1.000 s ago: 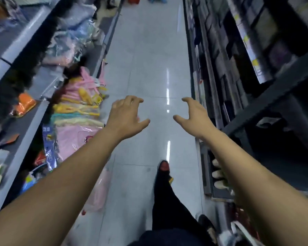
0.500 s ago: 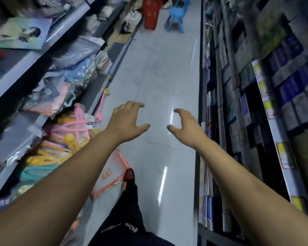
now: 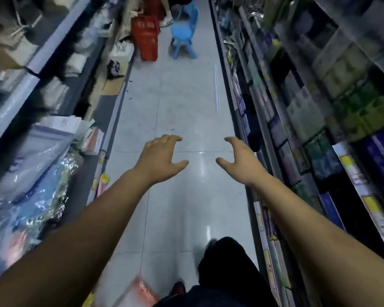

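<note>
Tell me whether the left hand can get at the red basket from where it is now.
Probably not. The left hand hangs empty over the floor, while the red basket stands far down the aisle beside the blue chair. Nothing blocks the way, but the person would likely have to walk closer.

Bare forearms point(image 3: 87, 229) end in the left hand point(image 3: 159, 161) and the right hand point(image 3: 242, 161) — black trousers point(image 3: 226, 262) are worn, with a red shoe point(image 3: 179, 288).
</note>
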`<state>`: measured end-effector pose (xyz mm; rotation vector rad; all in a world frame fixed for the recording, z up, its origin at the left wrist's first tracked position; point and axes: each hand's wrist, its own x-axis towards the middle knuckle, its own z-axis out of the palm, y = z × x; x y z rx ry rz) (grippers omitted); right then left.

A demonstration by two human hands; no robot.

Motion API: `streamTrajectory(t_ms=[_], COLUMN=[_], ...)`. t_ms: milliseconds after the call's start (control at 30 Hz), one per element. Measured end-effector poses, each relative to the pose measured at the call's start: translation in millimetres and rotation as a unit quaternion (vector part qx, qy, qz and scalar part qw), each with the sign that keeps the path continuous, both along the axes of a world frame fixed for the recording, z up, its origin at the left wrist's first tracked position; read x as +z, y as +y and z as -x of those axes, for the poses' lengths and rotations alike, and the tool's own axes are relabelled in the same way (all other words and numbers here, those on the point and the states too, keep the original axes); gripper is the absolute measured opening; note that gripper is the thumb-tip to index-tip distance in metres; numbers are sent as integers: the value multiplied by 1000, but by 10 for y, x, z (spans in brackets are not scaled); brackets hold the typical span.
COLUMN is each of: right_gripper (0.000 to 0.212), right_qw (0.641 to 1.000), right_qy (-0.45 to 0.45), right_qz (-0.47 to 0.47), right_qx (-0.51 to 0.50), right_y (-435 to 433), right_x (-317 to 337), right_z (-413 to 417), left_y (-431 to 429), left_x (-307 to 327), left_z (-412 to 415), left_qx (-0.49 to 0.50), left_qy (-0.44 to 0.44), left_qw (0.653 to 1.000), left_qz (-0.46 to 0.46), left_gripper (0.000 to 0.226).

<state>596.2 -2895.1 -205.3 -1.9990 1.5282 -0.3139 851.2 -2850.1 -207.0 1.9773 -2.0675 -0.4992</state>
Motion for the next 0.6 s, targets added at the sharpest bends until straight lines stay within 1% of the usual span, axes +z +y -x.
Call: streamTrajectory(t_ms=[100, 167, 233, 300, 433, 600], right_gripper=[69, 69, 70, 70, 71, 71], right_qw=[1000, 999, 999, 998, 995, 993], right_qy=[4, 3, 3, 12, 26, 23], right_qz=[-1, -2, -13, -24, -17, 7], right_qx=[12, 38, 51, 57, 96, 116], right_y=[-1034, -1778, -2587, -3189, -4537, -6088], right_x=[-187, -317, -363, -289, -46, 8], right_z=[-217, -364, -537, -658, -999, -1652], left_y=[-1036, -1755, -2486, -3000, -4165, -5631], left_x=[-138, -238, -274, -199, 42, 55], left_z=[-157, -277, -456, -617, -1002, -1523], left_qx=[-1, 0, 34, 76, 112, 113], left_qy=[1, -2, 0, 16, 40, 33], left_qw=[1000, 1000, 999, 996, 993, 993], left_qz=[-5, -10, -21, -33, -21, 9], left_gripper=[72, 72, 72, 73, 70, 68])
